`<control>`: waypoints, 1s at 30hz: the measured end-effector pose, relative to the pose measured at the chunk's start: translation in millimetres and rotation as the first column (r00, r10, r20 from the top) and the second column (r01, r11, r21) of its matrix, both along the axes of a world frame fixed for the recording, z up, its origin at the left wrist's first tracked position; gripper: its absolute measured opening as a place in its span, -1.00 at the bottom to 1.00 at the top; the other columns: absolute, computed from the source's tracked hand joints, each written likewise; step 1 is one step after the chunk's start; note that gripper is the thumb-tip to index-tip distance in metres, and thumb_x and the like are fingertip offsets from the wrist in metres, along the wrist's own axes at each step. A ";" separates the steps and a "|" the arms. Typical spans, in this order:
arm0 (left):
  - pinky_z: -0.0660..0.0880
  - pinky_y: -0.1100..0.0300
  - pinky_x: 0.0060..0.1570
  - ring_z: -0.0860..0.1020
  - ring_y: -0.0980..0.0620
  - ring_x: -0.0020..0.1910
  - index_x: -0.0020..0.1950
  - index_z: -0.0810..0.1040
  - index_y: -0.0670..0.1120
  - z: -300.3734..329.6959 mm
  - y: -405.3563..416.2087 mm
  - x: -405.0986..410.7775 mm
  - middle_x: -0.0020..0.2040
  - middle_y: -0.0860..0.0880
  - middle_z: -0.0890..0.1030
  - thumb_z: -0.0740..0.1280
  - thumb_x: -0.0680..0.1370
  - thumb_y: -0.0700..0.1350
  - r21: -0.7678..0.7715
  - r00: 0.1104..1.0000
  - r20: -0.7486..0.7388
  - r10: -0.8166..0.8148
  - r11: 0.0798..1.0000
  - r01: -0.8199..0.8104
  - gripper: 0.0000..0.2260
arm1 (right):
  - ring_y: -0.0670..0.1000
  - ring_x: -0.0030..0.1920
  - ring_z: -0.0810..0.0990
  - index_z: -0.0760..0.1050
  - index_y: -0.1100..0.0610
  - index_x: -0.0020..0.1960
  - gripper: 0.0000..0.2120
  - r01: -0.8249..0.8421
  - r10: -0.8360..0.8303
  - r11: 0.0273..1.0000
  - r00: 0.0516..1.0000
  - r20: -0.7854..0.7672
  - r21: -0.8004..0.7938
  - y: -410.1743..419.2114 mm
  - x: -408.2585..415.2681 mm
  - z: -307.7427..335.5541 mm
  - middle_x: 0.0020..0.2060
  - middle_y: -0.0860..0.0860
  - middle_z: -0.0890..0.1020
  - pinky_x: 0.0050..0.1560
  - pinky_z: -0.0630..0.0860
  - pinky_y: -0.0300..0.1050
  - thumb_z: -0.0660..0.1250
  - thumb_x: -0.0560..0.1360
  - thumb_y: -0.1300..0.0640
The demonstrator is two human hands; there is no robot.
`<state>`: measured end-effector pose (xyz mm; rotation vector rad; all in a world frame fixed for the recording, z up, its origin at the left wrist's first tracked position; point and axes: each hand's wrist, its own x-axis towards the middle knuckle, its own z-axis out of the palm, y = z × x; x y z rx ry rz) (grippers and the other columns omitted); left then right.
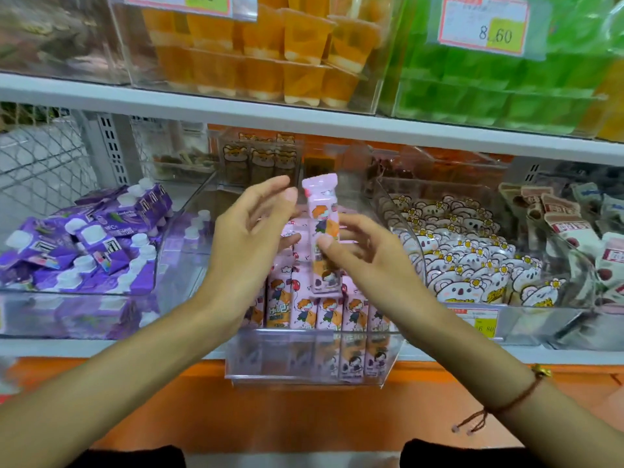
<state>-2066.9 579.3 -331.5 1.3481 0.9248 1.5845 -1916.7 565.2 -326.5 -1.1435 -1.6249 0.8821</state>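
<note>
Pink pouch [320, 211] is up in the air, upright, directly above the clear bin [304, 366] it matches. You can see why: the row [324, 312] in there stands on end, faces forward, packed side by side, so a pouch has to go in vertical to slot among them. The right hand [364, 251] has it, thumb pressed on the printed front around the middle, fingers curled behind, a firm pinch that leaves top and bottom free. The left hand [250, 238] is wide open, fingers spread and relaxed, thumb just beside the pouch's sealed top; whether its lower fingers brush the pack I can't tell. It looks ready to steady or guide. Purple packs [84, 238] fill the left neighbour bin, koala packs [466, 265] the right.
</note>
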 end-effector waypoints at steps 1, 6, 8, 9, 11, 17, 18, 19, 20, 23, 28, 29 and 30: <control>0.57 0.23 0.04 0.59 0.24 0.11 0.20 0.54 0.10 -3.2 -0.3 -0.3 0.13 0.15 0.63 0.30 0.57 -0.02 0.012 0.999 -0.033 0.002 1.000 -0.002 -0.79 | -0.21 -0.13 0.63 0.51 0.02 0.11 -0.84 0.002 -0.014 0.995 0.992 -0.122 -0.095 3.2 0.7 -0.1 -0.15 -0.14 0.65 -0.02 0.55 -0.30 0.33 0.53 0.11; 0.51 0.41 -0.13 0.56 0.29 -0.01 0.06 0.53 0.15 -16.8 -3.7 5.5 0.00 0.29 0.59 0.40 0.44 -0.29 0.025 0.951 -0.290 -0.104 0.993 0.116 -0.64 | -0.21 -0.34 0.62 0.52 0.16 0.09 -0.84 -0.065 -0.030 0.972 0.920 -0.391 -0.227 9.0 3.1 -4.2 -0.35 -0.13 0.66 -0.30 0.52 -0.36 0.35 0.52 0.16; 0.48 0.44 -0.11 0.52 0.31 0.01 0.07 0.52 0.13 -19.4 -3.3 6.2 0.00 0.30 0.57 0.46 0.37 -0.28 0.053 0.935 -0.348 -0.069 0.994 0.093 -0.59 | -0.18 -0.32 0.64 0.52 0.17 0.09 -0.82 -0.066 -0.034 0.971 0.913 -0.406 -0.228 9.1 2.2 -5.9 -0.32 -0.09 0.67 -0.30 0.53 -0.34 0.36 0.51 0.16; 0.48 0.44 -0.12 0.51 0.30 0.01 0.08 0.51 0.13 -20.0 -2.8 6.9 0.01 0.29 0.56 0.50 0.35 -0.24 0.069 0.930 -0.364 -0.043 0.995 0.073 -0.59 | -0.15 -0.31 0.65 0.52 0.17 0.08 -0.82 -0.060 -0.041 0.971 0.910 -0.413 -0.230 9.6 1.7 -6.4 -0.30 -0.07 0.67 -0.30 0.54 -0.32 0.37 0.50 0.16; 0.52 0.37 -0.16 0.53 0.26 -0.01 0.08 0.50 0.15 -20.8 -2.3 7.7 0.03 0.26 0.56 0.56 0.34 -0.12 0.080 0.931 -0.365 -0.003 0.996 0.035 -0.59 | -0.11 -0.30 0.66 0.51 0.16 0.04 -0.84 -0.052 -0.051 0.971 0.909 -0.413 -0.234 10.6 1.4 -7.7 -0.31 -0.05 0.67 -0.29 0.56 -0.28 0.39 0.49 0.18; 0.42 0.52 -0.10 0.52 0.37 0.02 0.13 0.49 0.17 -18.8 -1.0 8.7 0.04 0.33 0.57 0.43 0.47 0.01 0.143 0.926 -0.378 0.022 0.989 0.035 -0.73 | -0.09 -0.04 0.65 0.51 0.14 0.13 -0.80 -0.067 -0.025 0.978 0.904 -0.427 -0.200 11.8 6.7 -4.7 -0.05 -0.01 0.69 0.01 0.54 -0.23 0.33 0.51 0.16; 0.42 0.51 -0.06 0.52 0.38 0.04 0.14 0.47 0.17 -18.5 -0.3 7.9 0.06 0.33 0.57 0.40 0.49 0.00 0.137 0.926 -0.378 0.006 0.989 0.050 -0.75 | -0.12 -0.01 0.64 0.52 0.11 0.13 -0.83 -0.086 -0.004 0.978 0.904 -0.428 -0.189 11.8 7.9 -3.8 -0.02 -0.03 0.69 0.03 0.52 -0.24 0.29 0.54 0.16; 0.42 0.49 -0.01 0.52 0.38 0.07 0.13 0.47 0.18 -19.0 0.5 7.2 0.08 0.33 0.57 0.38 0.52 -0.02 0.133 0.922 -0.388 -0.007 0.989 0.063 -0.77 | -0.14 -0.01 0.63 0.53 0.10 0.13 -0.83 -0.104 0.017 0.978 0.902 -0.431 -0.179 11.5 8.3 -3.4 0.00 -0.04 0.68 0.02 0.52 -0.25 0.26 0.56 0.17; 0.42 0.45 0.04 0.51 0.37 0.10 0.11 0.47 0.18 -19.9 1.3 6.5 0.09 0.32 0.57 0.36 0.53 -0.04 0.131 0.913 -0.408 -0.014 0.989 0.074 -0.80 | -0.14 -0.01 0.63 0.53 0.11 0.15 -0.82 -0.111 0.028 0.979 0.904 -0.427 -0.170 10.9 8.4 -3.6 0.01 -0.03 0.68 -0.01 0.53 -0.27 0.24 0.58 0.19; 0.38 0.33 0.18 0.48 0.35 0.18 0.09 0.47 0.18 -22.9 2.6 5.5 0.12 0.29 0.56 0.36 0.54 -0.08 0.144 0.884 -0.467 -0.008 0.986 0.084 -0.80 | -0.12 -0.05 0.66 0.51 0.17 0.21 -0.77 -0.055 0.000 0.990 0.920 -0.392 -0.128 8.1 7.3 -4.9 0.02 0.02 0.68 -0.06 0.57 -0.29 0.28 0.56 0.21; 0.41 0.41 0.04 0.46 0.29 0.13 0.15 0.50 0.14 -22.4 3.5 6.0 0.11 0.25 0.51 0.49 0.40 0.03 0.318 0.813 -0.546 0.202 0.948 -0.023 -0.65 | 0.01 -0.06 0.69 0.50 0.22 0.12 -0.73 0.072 -0.083 0.996 0.940 -0.331 -0.046 5.4 6.8 -7.0 0.01 0.13 0.66 0.02 0.62 -0.11 0.42 0.45 0.18; 0.44 0.37 0.01 0.49 0.28 0.11 0.14 0.51 0.13 -22.3 4.0 5.7 0.09 0.25 0.54 0.48 0.40 0.03 0.317 0.825 -0.529 0.199 0.948 -0.026 -0.66 | 0.01 -0.05 0.68 0.50 0.21 0.11 -0.71 0.078 -0.083 0.997 0.946 -0.312 -0.026 4.7 6.2 -6.8 0.01 0.11 0.66 0.05 0.61 -0.07 0.44 0.43 0.18; 0.48 0.34 -0.01 0.51 0.28 0.09 0.15 0.52 0.13 -21.8 4.0 5.4 0.08 0.26 0.57 0.47 0.42 0.03 0.301 0.841 -0.511 0.178 0.954 -0.019 -0.67 | 0.00 -0.03 0.68 0.50 0.18 0.11 -0.70 0.078 -0.078 0.997 0.954 -0.291 -0.010 4.2 6.4 -6.2 0.02 0.08 0.66 0.07 0.60 -0.06 0.45 0.42 0.16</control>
